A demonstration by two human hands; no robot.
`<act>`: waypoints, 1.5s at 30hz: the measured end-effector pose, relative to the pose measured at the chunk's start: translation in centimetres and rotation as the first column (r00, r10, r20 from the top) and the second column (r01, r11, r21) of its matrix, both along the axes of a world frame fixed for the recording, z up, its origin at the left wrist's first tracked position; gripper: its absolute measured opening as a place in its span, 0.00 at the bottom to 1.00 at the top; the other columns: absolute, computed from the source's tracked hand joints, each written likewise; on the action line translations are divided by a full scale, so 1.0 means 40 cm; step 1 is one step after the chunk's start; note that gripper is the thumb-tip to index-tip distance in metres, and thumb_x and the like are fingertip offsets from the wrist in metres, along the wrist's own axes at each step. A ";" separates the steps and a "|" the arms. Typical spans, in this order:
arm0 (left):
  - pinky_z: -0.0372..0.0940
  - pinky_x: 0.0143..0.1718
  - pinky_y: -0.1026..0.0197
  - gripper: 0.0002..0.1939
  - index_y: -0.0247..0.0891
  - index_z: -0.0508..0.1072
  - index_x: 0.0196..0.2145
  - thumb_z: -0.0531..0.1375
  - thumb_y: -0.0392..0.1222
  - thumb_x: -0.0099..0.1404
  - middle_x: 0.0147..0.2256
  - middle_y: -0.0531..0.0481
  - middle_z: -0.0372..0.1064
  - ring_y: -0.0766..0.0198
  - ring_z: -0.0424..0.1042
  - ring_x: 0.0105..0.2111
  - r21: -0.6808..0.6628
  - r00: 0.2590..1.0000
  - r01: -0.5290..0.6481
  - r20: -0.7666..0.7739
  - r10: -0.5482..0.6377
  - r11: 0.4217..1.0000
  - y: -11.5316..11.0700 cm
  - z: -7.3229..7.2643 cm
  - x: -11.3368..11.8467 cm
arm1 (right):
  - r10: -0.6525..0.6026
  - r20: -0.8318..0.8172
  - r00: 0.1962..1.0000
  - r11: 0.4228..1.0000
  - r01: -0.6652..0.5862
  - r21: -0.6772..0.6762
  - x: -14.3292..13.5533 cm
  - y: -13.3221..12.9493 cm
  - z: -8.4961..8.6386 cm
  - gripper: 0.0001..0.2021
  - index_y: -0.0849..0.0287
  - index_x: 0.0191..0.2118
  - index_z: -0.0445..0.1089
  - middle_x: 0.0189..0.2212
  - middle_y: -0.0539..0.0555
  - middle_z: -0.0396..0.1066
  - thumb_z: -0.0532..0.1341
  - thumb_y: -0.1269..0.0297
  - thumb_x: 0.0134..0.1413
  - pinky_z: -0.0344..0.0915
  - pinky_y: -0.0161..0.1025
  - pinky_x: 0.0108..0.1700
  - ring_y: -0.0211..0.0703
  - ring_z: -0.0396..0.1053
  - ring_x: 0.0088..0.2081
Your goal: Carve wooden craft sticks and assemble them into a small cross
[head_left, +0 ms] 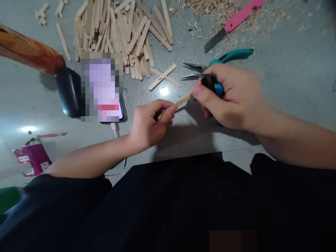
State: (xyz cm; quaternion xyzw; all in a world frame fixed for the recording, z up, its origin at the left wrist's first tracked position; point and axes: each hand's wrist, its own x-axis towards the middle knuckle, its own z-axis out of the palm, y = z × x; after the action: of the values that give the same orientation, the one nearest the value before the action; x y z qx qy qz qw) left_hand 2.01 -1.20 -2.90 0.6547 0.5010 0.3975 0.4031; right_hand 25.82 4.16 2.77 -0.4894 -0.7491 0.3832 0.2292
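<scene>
Between the thumb and fingers of my left hand (154, 120) is a wooden craft stick (183, 100), slanting up to the right. My right hand (231, 94) is closed around a black-and-blue tool (218, 89) whose working end is hidden by the fingers. The right thumb meets the far end of the stick. Just beyond lie two crossed craft sticks (161, 78), one with a small slot. Teal-handled long-nose pliers (223, 59) rest behind my right hand, jaws apart and partly covered by it.
A large heap of craft sticks (112, 31) lies at the back. Near it are wood shavings (210, 8) and a pink-handled craft knife (243, 17). To the left are a plugged-in phone (105, 87), a black-capped orange bottle (28, 49) and a purple box (34, 159).
</scene>
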 end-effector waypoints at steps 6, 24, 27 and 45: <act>0.60 0.27 0.61 0.14 0.39 0.79 0.30 0.63 0.40 0.76 0.23 0.55 0.76 0.69 0.67 0.22 -0.232 0.971 0.030 -0.225 -0.084 0.972 0.017 0.057 -0.002 | 0.091 0.333 0.939 0.957 -0.175 0.233 0.031 0.025 0.030 0.15 0.52 0.49 0.73 0.30 0.53 0.73 0.52 0.52 0.78 0.58 0.49 0.38 0.52 0.68 0.30; 0.58 0.35 0.53 0.14 0.40 0.78 0.28 0.62 0.41 0.73 0.26 0.49 0.75 0.61 0.67 0.29 -0.421 0.777 0.138 -0.515 -0.362 0.896 0.081 0.115 0.015 | 0.254 0.712 0.655 0.865 -0.483 0.135 0.013 -0.063 -0.035 0.18 0.63 0.56 0.72 0.47 0.65 0.77 0.48 0.61 0.79 0.46 0.44 0.31 0.46 0.68 0.31; 0.58 0.34 0.52 0.13 0.40 0.77 0.29 0.62 0.42 0.73 0.27 0.49 0.76 0.61 0.68 0.28 -0.405 0.761 0.144 -0.537 -0.363 0.903 0.078 0.115 0.017 | 0.254 0.694 0.674 0.863 -0.481 0.152 0.007 -0.062 -0.033 0.17 0.62 0.55 0.72 0.51 0.65 0.76 0.49 0.61 0.79 0.48 0.43 0.32 0.45 0.68 0.32; 0.59 0.35 0.52 0.14 0.41 0.80 0.32 0.58 0.44 0.73 0.23 0.49 0.70 0.58 0.66 0.28 -0.293 0.745 0.191 -0.578 -0.333 0.937 0.060 0.102 0.020 | 0.269 0.671 0.691 0.850 -0.497 0.171 0.009 -0.060 -0.040 0.19 0.60 0.56 0.74 0.53 0.64 0.76 0.49 0.58 0.80 0.47 0.44 0.33 0.46 0.69 0.34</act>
State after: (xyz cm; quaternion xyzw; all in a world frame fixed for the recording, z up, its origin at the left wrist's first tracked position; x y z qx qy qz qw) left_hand 2.82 1.19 1.18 0.7651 0.5474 0.0429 0.3364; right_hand 26.20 1.75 1.17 -0.3703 -0.9224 0.1036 -0.0376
